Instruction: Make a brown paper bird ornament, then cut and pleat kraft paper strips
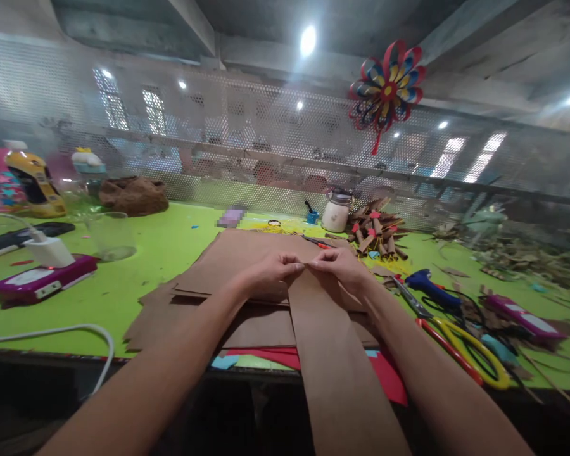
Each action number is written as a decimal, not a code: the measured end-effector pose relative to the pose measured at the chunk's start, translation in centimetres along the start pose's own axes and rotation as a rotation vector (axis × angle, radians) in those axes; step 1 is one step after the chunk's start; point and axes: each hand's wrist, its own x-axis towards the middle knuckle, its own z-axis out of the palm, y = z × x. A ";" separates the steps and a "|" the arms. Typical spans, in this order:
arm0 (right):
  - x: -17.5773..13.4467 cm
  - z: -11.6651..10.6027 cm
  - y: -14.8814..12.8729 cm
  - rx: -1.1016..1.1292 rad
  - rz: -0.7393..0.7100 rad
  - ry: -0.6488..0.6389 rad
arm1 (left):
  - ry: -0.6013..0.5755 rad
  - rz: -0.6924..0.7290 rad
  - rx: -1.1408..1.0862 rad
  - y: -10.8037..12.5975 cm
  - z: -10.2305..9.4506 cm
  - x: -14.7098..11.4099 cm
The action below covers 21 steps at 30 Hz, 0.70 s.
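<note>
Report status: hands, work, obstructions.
Left hand and right hand pinching far end of brown strip. Strip runs past near edge of table. Brown sheets beneath; scissors off to right.

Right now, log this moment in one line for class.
left hand: pinches brown strip | right hand: pinches brown strip | brown sheets: beneath strip | scissors: unheld, right

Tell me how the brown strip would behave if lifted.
The brown strip is probably light: it looks thin, and the left hand and right hand pinch its far end. It reaches past the green table, so its near part may droop.
</note>
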 end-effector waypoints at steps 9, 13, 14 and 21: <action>0.1 -0.4 0.1 -0.001 0.022 -0.039 | 0.046 -0.088 0.002 0.0 0.1 0.0; 0.3 -1.2 -0.3 -0.036 0.033 -0.106 | 0.066 -0.096 0.041 -0.4 -0.1 0.1; 0.3 -1.5 -0.3 -0.052 0.038 -0.109 | 0.071 -0.102 0.044 -0.4 -0.1 0.1; 0.6 -2.6 -0.5 -0.147 -0.006 -0.079 | 0.082 -0.166 -0.023 -0.2 -0.3 0.0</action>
